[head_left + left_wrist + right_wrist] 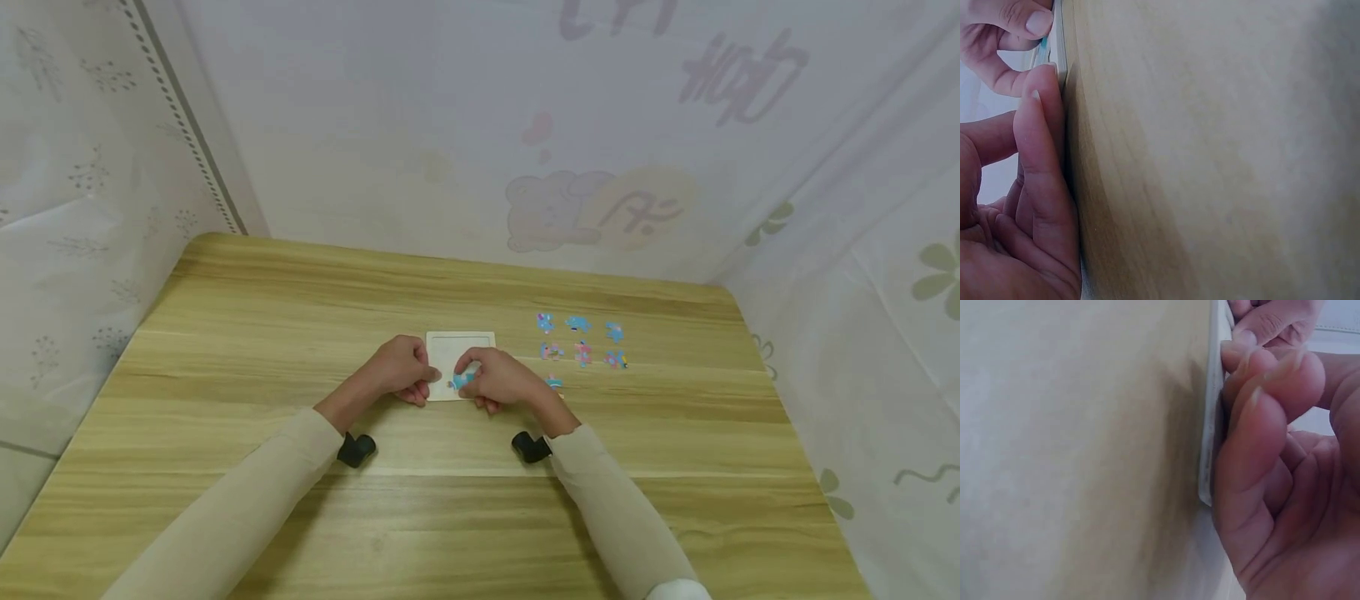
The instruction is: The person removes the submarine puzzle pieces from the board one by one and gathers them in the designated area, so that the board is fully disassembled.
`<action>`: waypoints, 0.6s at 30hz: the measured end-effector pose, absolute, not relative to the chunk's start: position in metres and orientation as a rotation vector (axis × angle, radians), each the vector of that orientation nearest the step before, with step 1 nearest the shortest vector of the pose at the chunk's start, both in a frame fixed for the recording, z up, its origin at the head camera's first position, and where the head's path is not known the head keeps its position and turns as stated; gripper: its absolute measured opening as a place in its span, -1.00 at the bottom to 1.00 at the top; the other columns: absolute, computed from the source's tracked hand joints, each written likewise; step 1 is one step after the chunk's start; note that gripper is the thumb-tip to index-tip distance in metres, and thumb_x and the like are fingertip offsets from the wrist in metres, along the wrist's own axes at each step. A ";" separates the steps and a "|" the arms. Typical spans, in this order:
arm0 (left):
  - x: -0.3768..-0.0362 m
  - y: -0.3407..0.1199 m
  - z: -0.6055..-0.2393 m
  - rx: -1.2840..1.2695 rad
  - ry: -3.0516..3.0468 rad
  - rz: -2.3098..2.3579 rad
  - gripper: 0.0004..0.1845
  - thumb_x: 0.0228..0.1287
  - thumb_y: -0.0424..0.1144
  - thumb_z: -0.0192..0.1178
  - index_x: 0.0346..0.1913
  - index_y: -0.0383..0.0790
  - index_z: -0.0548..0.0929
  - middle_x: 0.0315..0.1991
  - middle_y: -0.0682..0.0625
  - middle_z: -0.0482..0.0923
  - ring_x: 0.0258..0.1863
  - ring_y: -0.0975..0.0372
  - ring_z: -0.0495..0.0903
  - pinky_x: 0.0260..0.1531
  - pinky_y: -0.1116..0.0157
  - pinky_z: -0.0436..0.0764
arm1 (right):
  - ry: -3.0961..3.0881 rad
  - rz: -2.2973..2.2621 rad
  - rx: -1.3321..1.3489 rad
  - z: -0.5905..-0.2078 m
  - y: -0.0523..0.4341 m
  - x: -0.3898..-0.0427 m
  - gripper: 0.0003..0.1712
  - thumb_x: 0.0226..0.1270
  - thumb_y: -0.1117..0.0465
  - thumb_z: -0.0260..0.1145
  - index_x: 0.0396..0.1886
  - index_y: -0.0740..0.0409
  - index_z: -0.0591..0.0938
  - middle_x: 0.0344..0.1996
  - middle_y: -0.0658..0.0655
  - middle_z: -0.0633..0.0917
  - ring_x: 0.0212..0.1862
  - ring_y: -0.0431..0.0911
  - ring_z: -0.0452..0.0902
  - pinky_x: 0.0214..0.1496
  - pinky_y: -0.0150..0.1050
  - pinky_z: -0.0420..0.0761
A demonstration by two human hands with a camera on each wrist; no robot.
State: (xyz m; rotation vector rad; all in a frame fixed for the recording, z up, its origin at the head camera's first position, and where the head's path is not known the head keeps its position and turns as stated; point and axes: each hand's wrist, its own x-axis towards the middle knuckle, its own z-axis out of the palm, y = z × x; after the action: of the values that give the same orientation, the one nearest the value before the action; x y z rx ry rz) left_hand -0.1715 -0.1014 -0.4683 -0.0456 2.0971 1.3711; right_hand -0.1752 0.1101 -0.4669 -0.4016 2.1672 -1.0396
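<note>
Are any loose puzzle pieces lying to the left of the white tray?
No, in the head view the loose puzzle pieces all lie right of the white tray; only bare table shows to its left.

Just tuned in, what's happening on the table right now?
A person works a small jigsaw on the wooden table. The left hand touches the left edge of the white puzzle tray, while the right hand pinches a blue piece at the tray's front. Seven loose pieces lie to the right.

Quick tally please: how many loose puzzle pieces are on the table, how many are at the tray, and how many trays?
Loose puzzle pieces right of the tray: 7
Piece at the tray, under the right hand: 1
Tray: 1
Total: 9
</note>
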 end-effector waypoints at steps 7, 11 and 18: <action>-0.170 -0.101 -0.465 -0.042 2.110 1.365 -0.80 0.28 -0.35 0.26 -0.35 -0.34 0.43 -0.66 -0.12 0.60 -0.73 0.22 0.63 -0.67 0.36 0.64 | 2.110 -1.082 -0.386 -0.472 0.114 -0.181 -0.71 0.29 0.22 0.35 -0.08 0.16 0.46 -0.76 0.06 0.55 -0.79 -0.20 0.36 -0.71 -0.40 0.46; -0.169 -0.101 -0.463 -0.043 2.113 1.363 -0.80 0.27 -0.35 0.26 -0.35 -0.35 0.43 -0.66 -0.12 0.60 -0.73 0.23 0.63 -0.68 0.36 0.64 | 2.066 -1.128 -0.339 -0.472 0.116 -0.182 -0.62 0.26 0.11 0.40 -0.11 0.17 0.44 -0.77 0.07 0.54 -0.79 -0.18 0.35 -0.72 -0.37 0.46; -0.170 -0.101 -0.465 -0.045 2.105 1.370 -0.80 0.28 -0.35 0.26 -0.34 -0.33 0.43 -0.66 -0.12 0.60 -0.73 0.22 0.63 -0.68 0.36 0.64 | 2.080 -1.126 -0.346 -0.474 0.117 -0.183 -0.67 0.34 0.05 0.26 -0.06 0.13 0.44 -0.77 0.07 0.54 -0.80 -0.17 0.34 -0.73 -0.37 0.45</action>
State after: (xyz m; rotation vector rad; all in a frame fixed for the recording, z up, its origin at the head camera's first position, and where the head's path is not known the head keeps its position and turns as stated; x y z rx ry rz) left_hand -0.1698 -0.1010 -0.4649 -0.0447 2.1047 1.3696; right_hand -0.1833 0.1173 -0.4736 -0.3456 2.0800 -1.1256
